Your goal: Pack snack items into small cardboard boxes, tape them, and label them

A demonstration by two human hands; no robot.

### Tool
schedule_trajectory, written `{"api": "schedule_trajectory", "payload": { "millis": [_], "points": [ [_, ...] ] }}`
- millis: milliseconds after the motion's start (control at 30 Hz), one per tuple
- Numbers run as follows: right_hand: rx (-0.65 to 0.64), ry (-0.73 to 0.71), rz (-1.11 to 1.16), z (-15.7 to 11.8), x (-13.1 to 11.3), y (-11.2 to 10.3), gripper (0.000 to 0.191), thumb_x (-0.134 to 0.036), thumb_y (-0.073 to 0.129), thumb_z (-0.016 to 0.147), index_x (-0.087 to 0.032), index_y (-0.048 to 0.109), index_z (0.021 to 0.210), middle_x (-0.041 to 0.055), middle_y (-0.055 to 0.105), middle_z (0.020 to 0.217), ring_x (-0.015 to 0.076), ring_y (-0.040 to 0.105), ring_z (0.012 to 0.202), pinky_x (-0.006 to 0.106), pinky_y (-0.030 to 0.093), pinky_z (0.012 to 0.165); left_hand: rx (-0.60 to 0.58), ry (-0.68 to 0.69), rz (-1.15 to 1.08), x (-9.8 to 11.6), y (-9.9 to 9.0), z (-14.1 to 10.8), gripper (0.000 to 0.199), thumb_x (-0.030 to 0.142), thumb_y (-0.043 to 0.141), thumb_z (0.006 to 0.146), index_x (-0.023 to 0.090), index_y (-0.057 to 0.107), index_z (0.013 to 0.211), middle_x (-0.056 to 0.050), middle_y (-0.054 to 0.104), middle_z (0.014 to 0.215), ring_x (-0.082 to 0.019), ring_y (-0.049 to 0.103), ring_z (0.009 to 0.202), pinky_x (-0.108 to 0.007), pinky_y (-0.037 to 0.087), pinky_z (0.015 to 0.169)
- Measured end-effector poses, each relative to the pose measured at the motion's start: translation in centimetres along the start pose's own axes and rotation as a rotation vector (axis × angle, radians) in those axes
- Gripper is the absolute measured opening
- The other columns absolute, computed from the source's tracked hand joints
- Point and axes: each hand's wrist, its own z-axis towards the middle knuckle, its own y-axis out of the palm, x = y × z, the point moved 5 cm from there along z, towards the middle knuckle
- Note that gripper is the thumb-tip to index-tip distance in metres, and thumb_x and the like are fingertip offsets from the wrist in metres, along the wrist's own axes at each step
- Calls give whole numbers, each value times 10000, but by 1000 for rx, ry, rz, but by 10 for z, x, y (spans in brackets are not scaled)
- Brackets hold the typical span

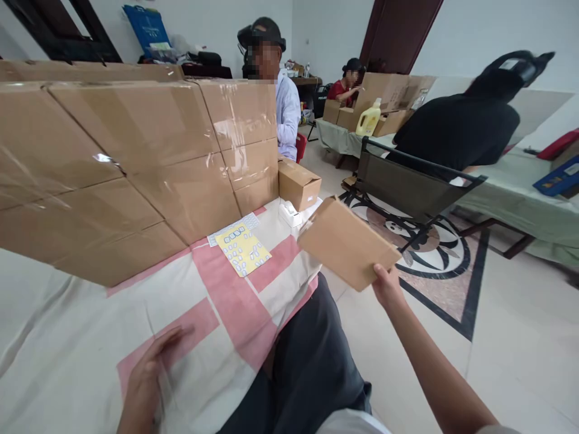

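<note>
My right hand [386, 284] grips the lower right corner of a flat brown cardboard box [348, 244], held tilted in the air past the table's right edge. The box looks folded flat, with flaps at its far left end. Over the pink and white tablecloth [230, 301] my left hand [147, 374] is open and holds nothing, its fingers stretched out. Ahead of it on the cloth lies a yellow sheet of stickers [243, 248], partly over a pale patterned sheet [251, 220].
Taped cardboard boxes [176, 132] form a wall along the table's far side. By its right end are a small carton [299, 182] and a white tape dispenser [290, 214]. A folding chair [402, 181] with a seated person stands to the right. Other people sit farther back.
</note>
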Motion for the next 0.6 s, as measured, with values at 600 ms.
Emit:
{"api": "schedule_trajectory", "payload": {
  "millis": [600],
  "points": [
    [73,-130,-1025,187,15,204,1374,-522,808,710,-28,-86,1629,306,269,1601,408,349,1465,488,337,1206,-149,53,297,30,16,-2,547,717,482,917,293,748,1138,-66,777,1206,-334,693,1154,-543,519,1036]
  ]
}}
